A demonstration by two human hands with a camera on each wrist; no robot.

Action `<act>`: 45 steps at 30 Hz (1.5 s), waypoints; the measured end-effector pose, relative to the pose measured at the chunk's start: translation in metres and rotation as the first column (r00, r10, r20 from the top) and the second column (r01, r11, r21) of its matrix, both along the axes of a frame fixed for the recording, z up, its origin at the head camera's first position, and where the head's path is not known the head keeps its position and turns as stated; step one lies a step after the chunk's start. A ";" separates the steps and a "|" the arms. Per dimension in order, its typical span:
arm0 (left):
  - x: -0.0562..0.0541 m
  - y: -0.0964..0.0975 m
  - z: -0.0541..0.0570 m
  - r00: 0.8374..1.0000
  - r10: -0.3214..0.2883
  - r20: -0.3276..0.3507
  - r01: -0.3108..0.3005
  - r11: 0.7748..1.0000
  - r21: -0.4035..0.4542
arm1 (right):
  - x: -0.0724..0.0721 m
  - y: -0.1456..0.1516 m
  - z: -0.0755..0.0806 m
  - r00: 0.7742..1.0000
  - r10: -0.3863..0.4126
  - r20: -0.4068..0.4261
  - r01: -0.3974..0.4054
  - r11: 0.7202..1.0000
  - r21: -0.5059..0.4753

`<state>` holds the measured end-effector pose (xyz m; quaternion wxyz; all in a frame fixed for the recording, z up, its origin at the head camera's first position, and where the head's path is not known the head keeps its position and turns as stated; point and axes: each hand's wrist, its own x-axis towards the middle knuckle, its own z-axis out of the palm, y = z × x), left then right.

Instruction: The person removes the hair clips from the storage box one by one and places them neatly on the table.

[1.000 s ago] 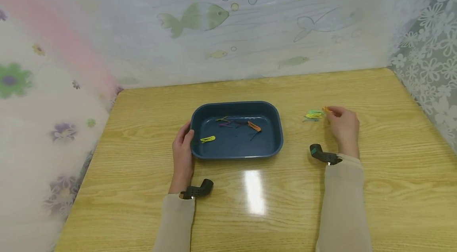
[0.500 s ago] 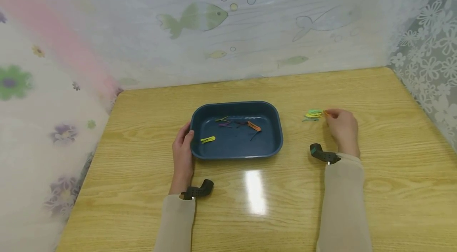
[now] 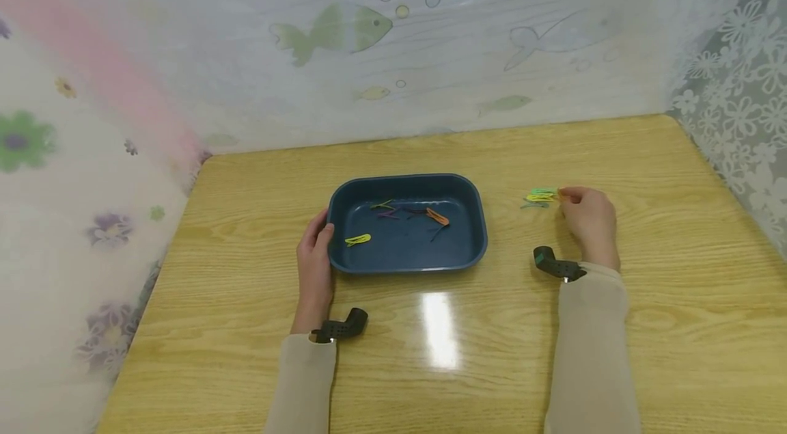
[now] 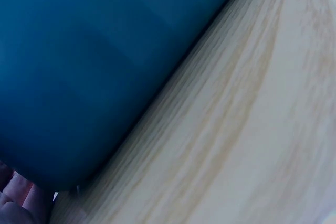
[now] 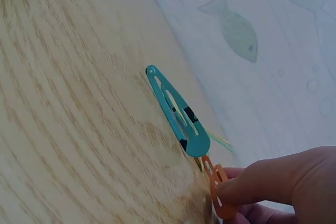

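On the table's right side my right hand pinches an orange snap hair clip between thumb and fingers. Right at its tip lies a teal hair clip with black patches. A yellow hair clip and a green hair clip lie in the same small group. My left hand grips the left end of a dark blue tray, thumb at the rim and fingers along the outer wall. Inside the tray are a yellow clip, another orange clip and several darker clips.
The wood-grain table meets a wall with painted fish at the back. A flower-patterned wall rises on the left, and lacy flower panels border the right edge.
My right hand has shifted slightly, and the orange clip has come down closer against the other clips beside it. The left hand and the tray stay in place.
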<state>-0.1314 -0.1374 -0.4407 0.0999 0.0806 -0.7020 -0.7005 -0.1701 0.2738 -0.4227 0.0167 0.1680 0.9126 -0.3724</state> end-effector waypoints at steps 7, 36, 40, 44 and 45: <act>0.007 0.006 0.018 1.000 -0.022 0.007 0.022 0.999 -0.024 | -0.002 0.001 -0.001 1.000 -0.006 -0.014 0.006 1.000 -0.005; -0.002 -0.002 -0.005 1.000 -0.003 -0.023 0.003 1.000 0.011 | -0.001 -0.006 0.017 0.981 -0.091 -0.169 0.053 0.975 -0.217; -0.002 -0.002 -0.006 1.000 -0.003 -0.025 0.004 1.000 0.004 | 0.000 -0.011 0.022 0.978 -0.072 -0.194 0.014 0.957 -0.290; -0.002 -0.002 -0.006 1.000 -0.007 -0.019 0.007 1.000 0.002 | 0.002 -0.016 0.028 0.979 -0.027 -0.201 -0.049 0.930 -0.363; -0.002 -0.002 -0.005 1.000 -0.007 -0.018 0.008 1.000 0.003 | 0.002 -0.018 0.030 0.978 -0.005 -0.207 -0.076 0.919 -0.387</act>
